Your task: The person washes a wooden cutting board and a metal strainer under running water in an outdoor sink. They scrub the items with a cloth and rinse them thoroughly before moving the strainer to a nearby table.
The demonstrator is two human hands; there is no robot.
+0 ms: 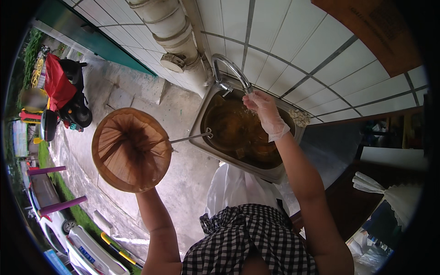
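A round, brown-stained cloth strainer (132, 149) with a metal handle is raised to the left of a steel sink (199, 137). My left forearm rises behind it; the cloth hides my left hand and its grip. The handle's hooked end reaches over the sink's near left rim. My right hand (264, 111), in a clear plastic glove, is at the outlet of the curved chrome faucet (233, 67), fingers bent beneath the spout. Brownish liquid (228, 127) with ripples and small splashes fills part of the basin. Whether my right fingers grip the spout is not plain.
A tiled wall (275, 44) and a thick white pipe (175, 31) stand behind the sink. A crumpled pale cloth (299, 117) lies on its right corner. Concrete floor (182, 172) extends left towards a scooter (75, 92) with a red cover. A dark cabinet (354, 199) stands at right.
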